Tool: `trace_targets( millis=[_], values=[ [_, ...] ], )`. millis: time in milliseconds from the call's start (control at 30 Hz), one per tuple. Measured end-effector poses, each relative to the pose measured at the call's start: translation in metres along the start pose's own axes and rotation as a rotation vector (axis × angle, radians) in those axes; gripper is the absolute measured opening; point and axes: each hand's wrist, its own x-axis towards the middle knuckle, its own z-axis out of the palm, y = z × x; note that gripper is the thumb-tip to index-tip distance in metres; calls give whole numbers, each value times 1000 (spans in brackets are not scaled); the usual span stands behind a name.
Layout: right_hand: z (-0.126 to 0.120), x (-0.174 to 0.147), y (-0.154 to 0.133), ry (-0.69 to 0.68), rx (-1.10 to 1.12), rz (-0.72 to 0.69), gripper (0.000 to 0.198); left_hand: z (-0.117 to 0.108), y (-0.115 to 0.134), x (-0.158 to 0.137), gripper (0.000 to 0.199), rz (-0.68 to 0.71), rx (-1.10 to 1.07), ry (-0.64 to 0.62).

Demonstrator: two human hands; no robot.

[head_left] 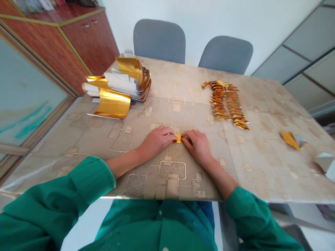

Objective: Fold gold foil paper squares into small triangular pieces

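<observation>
A small piece of gold foil paper [178, 138], rolled or folded narrow, lies on the patterned tablecloth [146, 174] in front of me. My left hand [158, 138] pinches its left end, thumb and fingers together. At the opposite end, my right hand [197, 143] grips the paper with fingertips closed and the other fingers curled. Only the middle stretch of the gold paper shows; both ends are covered by my fingers.
Stacked gold and white paper sheets [112, 103] curl at the table's back left. Rows of folded gold paper pieces [235, 106] lie back right. A loose gold scrap [290, 139] and a white paper piece [326, 164] sit far right. Two grey chairs [159, 40] stand behind.
</observation>
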Motion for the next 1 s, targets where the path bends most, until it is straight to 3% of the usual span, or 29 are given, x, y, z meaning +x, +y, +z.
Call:
trace_targets(
  millis=[167, 333, 467, 700, 833, 1000],
  values=[
    [-3, -6, 8, 57, -40, 45, 11, 3, -6, 2, 22, 158, 52, -41],
    [-7, -9, 10, 145, -24, 37, 12, 3, -9, 3, 20, 150, 35, -28],
    [-5, -9, -4, 202, 98, 91, 10, 1, -8, 4, 19, 164, 96, -33],
    [8, -11, -28, 108, -56, 299, 17, 1, -5, 2, 24, 239, 244, -52],
    [12, -13, -28, 107, -166, 329, 16, 1, -3, -1, 25, 277, 306, -62],
    [11, -15, -28, 91, -144, 344, 16, -1, -1, -7, 26, 237, 342, -77]
  ],
)
